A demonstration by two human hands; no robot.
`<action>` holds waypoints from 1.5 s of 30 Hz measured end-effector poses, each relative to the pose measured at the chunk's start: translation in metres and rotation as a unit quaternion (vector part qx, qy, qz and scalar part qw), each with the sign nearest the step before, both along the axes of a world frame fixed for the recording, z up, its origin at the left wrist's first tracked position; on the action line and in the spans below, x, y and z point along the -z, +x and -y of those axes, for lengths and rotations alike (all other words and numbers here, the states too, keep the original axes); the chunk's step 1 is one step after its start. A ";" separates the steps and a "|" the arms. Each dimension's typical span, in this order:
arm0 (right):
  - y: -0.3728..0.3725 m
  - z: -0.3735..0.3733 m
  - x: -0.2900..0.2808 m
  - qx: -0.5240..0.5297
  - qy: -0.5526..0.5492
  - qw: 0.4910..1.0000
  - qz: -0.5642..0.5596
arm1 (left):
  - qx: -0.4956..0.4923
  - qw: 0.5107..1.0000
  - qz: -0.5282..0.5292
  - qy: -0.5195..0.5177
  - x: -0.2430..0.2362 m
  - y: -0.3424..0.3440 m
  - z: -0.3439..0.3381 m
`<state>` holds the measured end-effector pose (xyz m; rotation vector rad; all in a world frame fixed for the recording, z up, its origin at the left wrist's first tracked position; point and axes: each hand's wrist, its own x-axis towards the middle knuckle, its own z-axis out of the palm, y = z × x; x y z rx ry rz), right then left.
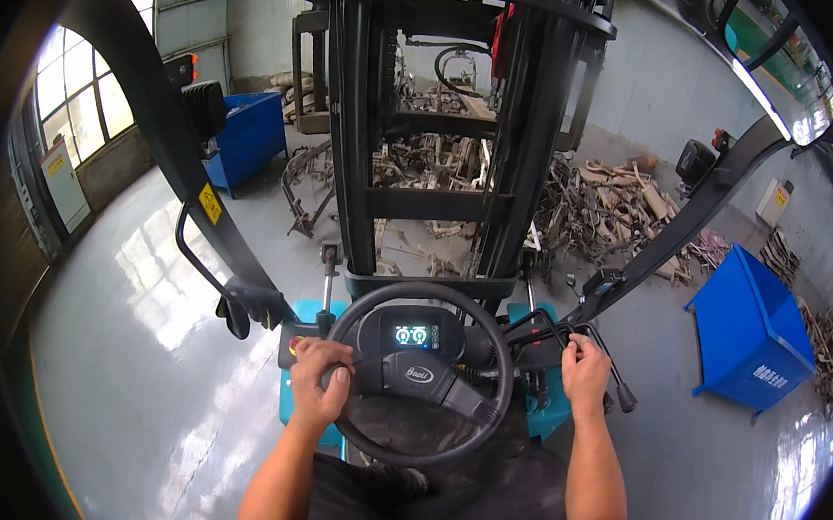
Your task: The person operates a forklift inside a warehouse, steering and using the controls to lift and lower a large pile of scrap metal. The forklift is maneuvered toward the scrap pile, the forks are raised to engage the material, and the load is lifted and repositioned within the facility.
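I sit at the controls of a forklift. My left hand [321, 380] is closed at the left side of the black steering wheel [503, 370], its thumb pointing up; whether a knob sits under the palm is hidden. My right hand [585, 373] is closed around the top of a thin black control lever [557, 332] to the right of the wheel. Beside that hand, another lever ends in a black knob [626, 399]. Behind the wheel's upper rim glows a small dashboard display [410, 335]. Ahead of it rises the black lifting mast [514, 142].
Scrap metal parts [620, 210] lie heaped beyond the mast and to the right. One blue bin [755, 338] stands at right, another blue bin [252, 140] at far left. Black cab pillars [171, 140] flank me. A mirror [781, 73] hangs upper right.
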<state>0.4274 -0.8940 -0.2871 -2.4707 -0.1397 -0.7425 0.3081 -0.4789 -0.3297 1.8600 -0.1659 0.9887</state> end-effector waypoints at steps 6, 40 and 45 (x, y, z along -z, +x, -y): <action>-0.013 0.015 -0.007 0.068 0.005 0.997 -0.021 | 0.039 0.998 -0.029 0.029 -0.009 -0.004 0.012; -0.046 -0.022 -0.023 -0.049 -0.092 0.976 -0.191 | -0.232 0.891 -0.152 0.359 -0.099 0.037 -0.001; -0.048 0.025 -0.026 -0.072 -0.056 0.969 -0.228 | -0.031 0.846 -0.380 0.374 -0.085 -0.129 0.136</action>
